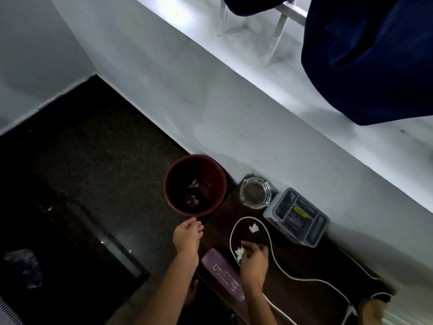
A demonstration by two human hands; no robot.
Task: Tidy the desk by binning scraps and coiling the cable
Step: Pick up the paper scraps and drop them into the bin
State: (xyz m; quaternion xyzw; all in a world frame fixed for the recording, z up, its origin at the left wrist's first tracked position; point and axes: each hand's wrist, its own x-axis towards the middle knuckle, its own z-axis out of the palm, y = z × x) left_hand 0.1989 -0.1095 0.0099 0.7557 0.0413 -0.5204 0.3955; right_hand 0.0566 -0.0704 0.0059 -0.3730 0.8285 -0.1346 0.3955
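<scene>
I see the right hand (254, 261) on the dark wooden desk (304, 261), its fingers curled around a crumpled white paper scrap (239, 252), pinching it. The left hand (187, 235) hangs beyond the desk's edge, just below the rim of the round dark red plastic bin (195, 185), with fingers loosely bent and nothing in them. I count two white scraps lying in the bin's bottom. Another white scrap (253, 228) lies on the desk inside the loop of the thin white cable (273, 252), which trails uncoiled across the desk toward me. A purple oblong case (222, 273) lies between my wrists. Against the wall sit a clear glass ashtray (256, 193) and a grey plastic divided organiser box (296, 216)
</scene>
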